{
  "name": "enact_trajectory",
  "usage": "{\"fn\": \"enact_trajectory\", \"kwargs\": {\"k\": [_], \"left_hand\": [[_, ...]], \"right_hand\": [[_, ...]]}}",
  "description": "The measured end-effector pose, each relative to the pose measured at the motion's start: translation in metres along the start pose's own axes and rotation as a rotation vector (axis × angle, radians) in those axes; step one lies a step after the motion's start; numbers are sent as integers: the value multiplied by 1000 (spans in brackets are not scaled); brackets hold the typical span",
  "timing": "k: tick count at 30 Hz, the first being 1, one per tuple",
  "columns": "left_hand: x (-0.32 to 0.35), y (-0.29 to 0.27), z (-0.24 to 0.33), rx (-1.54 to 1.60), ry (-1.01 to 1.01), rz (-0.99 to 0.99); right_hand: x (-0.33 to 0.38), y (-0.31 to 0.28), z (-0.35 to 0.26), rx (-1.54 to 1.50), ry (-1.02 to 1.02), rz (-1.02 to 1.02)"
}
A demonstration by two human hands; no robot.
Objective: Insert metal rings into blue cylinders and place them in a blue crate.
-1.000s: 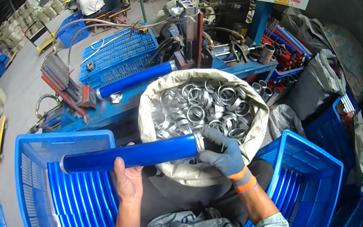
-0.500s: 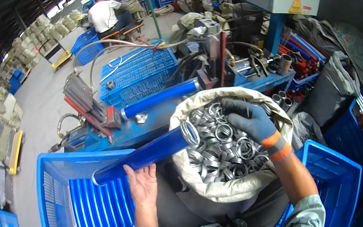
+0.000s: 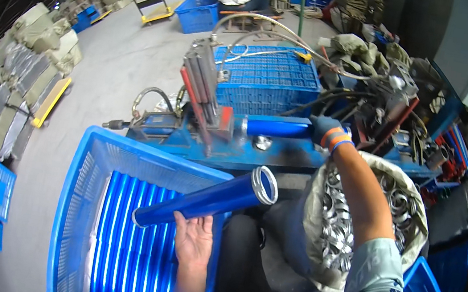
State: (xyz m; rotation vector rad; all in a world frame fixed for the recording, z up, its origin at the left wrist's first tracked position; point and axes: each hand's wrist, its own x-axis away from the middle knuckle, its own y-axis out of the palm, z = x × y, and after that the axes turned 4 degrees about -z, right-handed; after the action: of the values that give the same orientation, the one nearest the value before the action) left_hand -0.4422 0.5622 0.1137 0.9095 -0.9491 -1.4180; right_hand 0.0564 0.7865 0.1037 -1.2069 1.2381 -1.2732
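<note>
Our right hand (image 3: 325, 131) has left the sack of rings (image 3: 381, 234) and now closes on the tube (image 3: 278, 129) on the machine (image 3: 228, 145); our left hand (image 3: 192, 240) loosely cradles another tube (image 3: 206, 199) above the crate's (image 3: 83, 182) right edge.

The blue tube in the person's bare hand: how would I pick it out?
Find the big blue crate at lower left, stacked with blue tubes. One blue tube slants above them, held by the left hand. Only it is lifted, showing a silvery ring at its upper end.

Bare left hand (image 3: 193, 244), blue-grey glove on right hand (image 3: 323, 128) — orange cuff bands, grey patterned sleeve (image 3: 383, 285)
</note>
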Motion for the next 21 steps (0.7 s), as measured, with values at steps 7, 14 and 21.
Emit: {"fn": "enact_trajectory", "kwargs": {"k": [7,14,21], "left_hand": [[-8,-23,-2,15,-35,28],[-49,18,-13,-240,59,-86],[-191,117,-266,-321,-204,-134]], "right_hand": [[9,8,20,-5,38,-91],[131,-106,44,-1038,-52,447],[293,-129,90,-1221,225,948]]}}
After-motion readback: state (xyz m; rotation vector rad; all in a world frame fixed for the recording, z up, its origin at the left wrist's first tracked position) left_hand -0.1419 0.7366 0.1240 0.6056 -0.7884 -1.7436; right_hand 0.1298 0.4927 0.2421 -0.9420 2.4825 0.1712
